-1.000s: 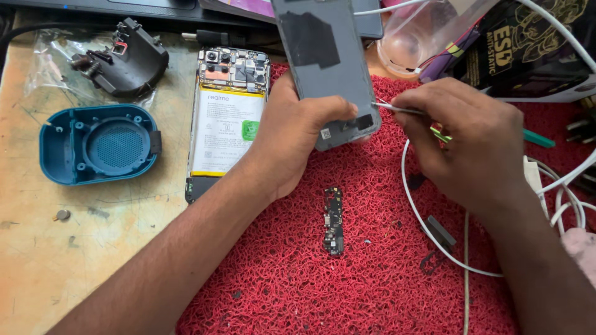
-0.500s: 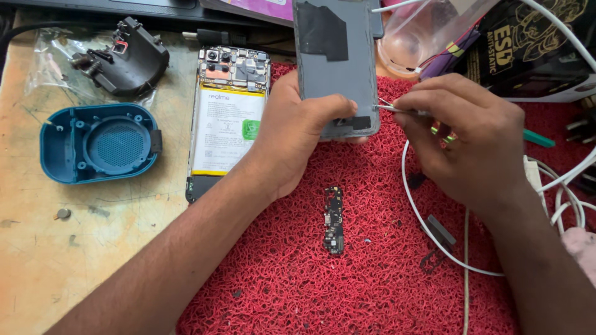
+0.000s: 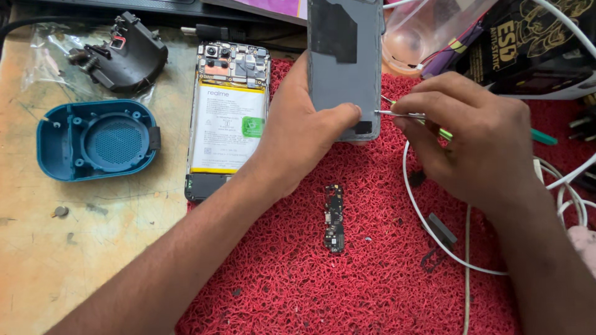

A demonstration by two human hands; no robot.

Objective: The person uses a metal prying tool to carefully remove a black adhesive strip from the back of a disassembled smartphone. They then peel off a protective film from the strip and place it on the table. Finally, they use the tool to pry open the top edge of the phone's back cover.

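Back cover [image 3: 344, 62]: thin, light, likely flexible; left hand [image 3: 298, 139] pinches its 6 o'clock edge. Right hand [image 3: 472, 146] grips tweezers [image 3: 397, 113] at 3 o'clock.

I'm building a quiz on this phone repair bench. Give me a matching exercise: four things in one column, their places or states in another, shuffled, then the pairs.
Things:
1. grey back cover
2. opened phone
3. small circuit board
4. blue speaker shell

Places or states:
A. lies alone on the red mat, below the hands
B. held up by the left hand, with the tweezers in the right hand at its edge
C. on the bare wooden bench, far left
D. flat, battery showing, left of the left hand

Pairs: 1-B, 2-D, 3-A, 4-C
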